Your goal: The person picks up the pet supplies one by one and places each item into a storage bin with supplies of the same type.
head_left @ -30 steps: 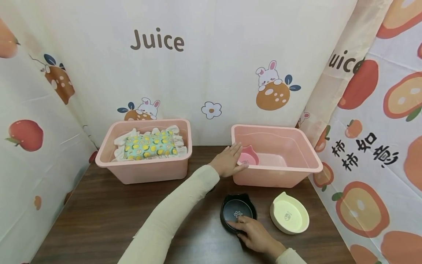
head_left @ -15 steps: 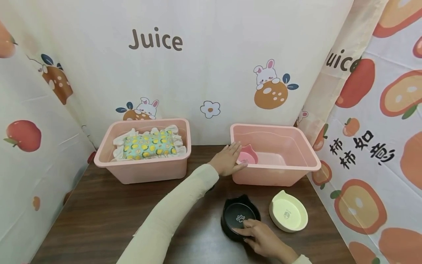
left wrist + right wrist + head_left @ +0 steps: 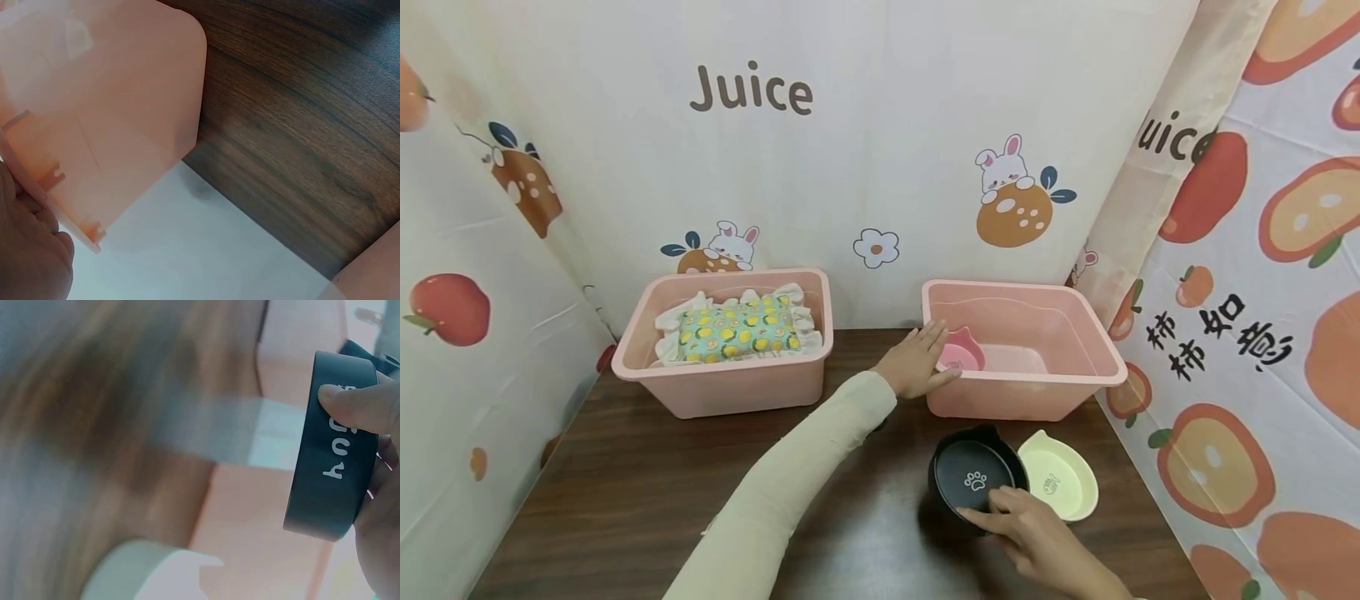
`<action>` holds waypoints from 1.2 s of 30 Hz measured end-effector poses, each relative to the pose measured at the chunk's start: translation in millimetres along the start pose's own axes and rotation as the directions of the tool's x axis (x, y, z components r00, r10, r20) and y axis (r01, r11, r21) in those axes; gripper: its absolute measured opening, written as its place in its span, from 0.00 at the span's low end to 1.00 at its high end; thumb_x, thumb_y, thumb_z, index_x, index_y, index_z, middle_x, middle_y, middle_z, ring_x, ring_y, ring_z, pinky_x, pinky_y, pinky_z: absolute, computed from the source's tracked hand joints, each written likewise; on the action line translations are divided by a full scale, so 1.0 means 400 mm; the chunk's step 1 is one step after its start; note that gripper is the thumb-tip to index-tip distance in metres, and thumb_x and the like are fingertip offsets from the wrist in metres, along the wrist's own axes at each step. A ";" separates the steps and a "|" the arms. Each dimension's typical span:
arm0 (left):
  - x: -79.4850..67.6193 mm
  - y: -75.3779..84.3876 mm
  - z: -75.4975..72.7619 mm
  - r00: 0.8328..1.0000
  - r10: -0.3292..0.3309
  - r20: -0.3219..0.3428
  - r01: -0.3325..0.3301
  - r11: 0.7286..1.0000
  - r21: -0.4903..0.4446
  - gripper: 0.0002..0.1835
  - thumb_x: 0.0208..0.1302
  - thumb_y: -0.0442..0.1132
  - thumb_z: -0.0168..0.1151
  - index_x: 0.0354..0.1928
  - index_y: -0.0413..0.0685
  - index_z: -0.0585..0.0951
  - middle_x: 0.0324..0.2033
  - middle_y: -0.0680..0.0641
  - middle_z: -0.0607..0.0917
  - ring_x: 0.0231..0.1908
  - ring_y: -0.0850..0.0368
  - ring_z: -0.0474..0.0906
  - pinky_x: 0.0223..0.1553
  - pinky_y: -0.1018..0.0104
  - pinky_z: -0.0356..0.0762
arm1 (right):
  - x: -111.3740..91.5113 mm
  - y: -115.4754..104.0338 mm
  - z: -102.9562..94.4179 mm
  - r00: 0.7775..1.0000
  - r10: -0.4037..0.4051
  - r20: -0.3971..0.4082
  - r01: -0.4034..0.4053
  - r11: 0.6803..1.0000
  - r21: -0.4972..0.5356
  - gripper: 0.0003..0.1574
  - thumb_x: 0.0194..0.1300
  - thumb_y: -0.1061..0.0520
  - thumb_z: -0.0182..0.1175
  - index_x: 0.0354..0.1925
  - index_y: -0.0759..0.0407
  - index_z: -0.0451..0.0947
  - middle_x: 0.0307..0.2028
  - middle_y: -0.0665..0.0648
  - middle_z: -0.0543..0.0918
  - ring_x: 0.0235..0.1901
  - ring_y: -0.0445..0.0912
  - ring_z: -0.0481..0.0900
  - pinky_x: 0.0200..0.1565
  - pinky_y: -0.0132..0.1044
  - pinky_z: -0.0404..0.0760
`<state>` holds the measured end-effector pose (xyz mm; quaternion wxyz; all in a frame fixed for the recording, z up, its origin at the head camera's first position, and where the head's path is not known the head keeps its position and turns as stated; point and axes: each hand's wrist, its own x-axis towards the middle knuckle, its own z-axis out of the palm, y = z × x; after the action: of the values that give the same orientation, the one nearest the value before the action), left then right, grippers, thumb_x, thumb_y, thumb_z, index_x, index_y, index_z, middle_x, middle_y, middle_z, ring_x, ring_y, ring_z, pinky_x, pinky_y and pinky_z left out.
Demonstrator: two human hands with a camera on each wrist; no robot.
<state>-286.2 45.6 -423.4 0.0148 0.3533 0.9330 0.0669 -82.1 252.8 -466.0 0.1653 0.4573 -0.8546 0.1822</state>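
Observation:
My right hand (image 3: 1037,533) grips the near wall of a black pet bowl (image 3: 977,479), fingers inside and thumb on the outside. A paw print marks its floor, and cat-ear points rise from the rim. In the right wrist view, white lettering shows on the side of the black bowl (image 3: 331,487), held off the table. Across the left rim of the right-hand pink tub (image 3: 1037,377) lies my left hand (image 3: 912,364), fingers straight and thumb spread. A pink cat-eared bowl (image 3: 964,354) sits inside that tub. Partly behind the black bowl is a pale yellow bowl (image 3: 1067,479).
Another pink tub (image 3: 722,387), at the left, contains a frilled lemon-print cushion (image 3: 741,329). Both tubs stand toward the back of the dark wooden table (image 3: 647,492). Printed curtains (image 3: 880,150) enclose the back and sides.
My right hand has lifted the black bowl and carried it rightward, so it now overlaps the yellow bowl in the head view. My left hand stays at the tub's rim.

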 end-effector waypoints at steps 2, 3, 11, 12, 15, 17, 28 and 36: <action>0.001 -0.001 0.001 1.000 -0.001 0.000 0.001 1.000 -0.001 0.43 0.70 0.66 0.35 0.75 0.43 0.45 0.76 0.46 0.44 0.75 0.53 0.38 0.73 0.59 0.40 | 0.004 0.001 -0.023 1.000 0.006 -0.012 -0.006 1.000 -0.010 0.46 0.32 0.73 0.69 0.53 0.42 0.82 0.25 0.41 0.59 0.28 0.33 0.57 0.31 0.21 0.58; 0.002 -0.001 0.002 1.000 -0.003 0.002 0.003 1.000 -0.001 0.43 0.70 0.66 0.35 0.75 0.43 0.45 0.76 0.46 0.44 0.75 0.52 0.39 0.73 0.59 0.40 | 0.007 0.002 -0.034 1.000 0.010 -0.019 -0.011 1.000 -0.017 0.46 0.32 0.72 0.69 0.53 0.43 0.82 0.25 0.41 0.59 0.28 0.33 0.56 0.30 0.21 0.57; 0.009 -0.003 -0.003 1.000 0.001 0.026 -0.002 0.999 0.037 0.44 0.70 0.67 0.32 0.75 0.44 0.44 0.76 0.45 0.45 0.75 0.52 0.39 0.73 0.59 0.41 | 0.035 0.031 -0.115 0.992 0.007 -0.127 -0.013 0.999 -0.045 0.27 0.56 0.63 0.56 0.53 0.48 0.82 0.25 0.41 0.59 0.28 0.34 0.55 0.31 0.23 0.55; 0.010 -0.003 -0.005 1.000 0.002 0.028 -0.004 0.999 0.042 0.44 0.70 0.67 0.32 0.75 0.44 0.44 0.76 0.46 0.44 0.75 0.51 0.39 0.73 0.59 0.40 | 0.039 0.037 -0.123 0.989 0.005 -0.147 -0.014 0.998 -0.059 0.26 0.57 0.62 0.54 0.53 0.48 0.83 0.25 0.41 0.59 0.28 0.33 0.55 0.31 0.24 0.55; 0.008 -0.003 -0.009 1.000 0.004 0.023 -0.005 0.999 0.043 0.44 0.70 0.68 0.31 0.75 0.43 0.44 0.76 0.46 0.44 0.75 0.51 0.40 0.73 0.58 0.41 | 0.049 0.055 -0.147 0.984 0.032 -0.174 -0.050 0.994 -0.098 0.26 0.59 0.61 0.48 0.52 0.48 0.83 0.25 0.41 0.59 0.27 0.34 0.54 0.32 0.25 0.54; 0.006 -0.002 -0.009 1.000 -0.001 0.028 0.000 0.999 0.036 0.44 0.70 0.68 0.31 0.75 0.44 0.44 0.76 0.46 0.43 0.75 0.51 0.39 0.73 0.58 0.41 | 0.053 0.067 -0.162 0.983 0.067 -0.169 -0.087 0.989 -0.118 0.23 0.68 0.58 0.46 0.52 0.48 0.83 0.25 0.41 0.59 0.27 0.34 0.53 0.32 0.26 0.53; -0.002 0.004 -0.008 0.999 -0.011 0.039 0.010 1.000 0.018 0.44 0.70 0.67 0.32 0.76 0.45 0.44 0.76 0.48 0.42 0.75 0.54 0.35 0.73 0.60 0.40 | 0.087 0.143 -0.216 0.973 0.105 -0.204 -0.135 0.981 -0.137 0.21 0.57 0.62 0.63 0.50 0.53 0.84 0.24 0.42 0.60 0.27 0.34 0.53 0.31 0.26 0.53; -0.004 0.005 -0.011 0.999 -0.013 0.035 0.012 1.000 0.016 0.44 0.70 0.68 0.33 0.76 0.45 0.44 0.76 0.48 0.43 0.75 0.55 0.35 0.73 0.61 0.39 | 0.123 0.210 -0.244 0.972 0.131 -0.194 -0.163 0.973 -0.162 0.36 0.38 0.75 0.70 0.50 0.54 0.85 0.22 0.43 0.60 0.26 0.35 0.54 0.27 0.24 0.53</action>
<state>-283.9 45.5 -419.0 0.0288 0.3486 0.9353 0.0531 -167.5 305.7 -371.4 0.2687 0.3575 -0.8803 0.1583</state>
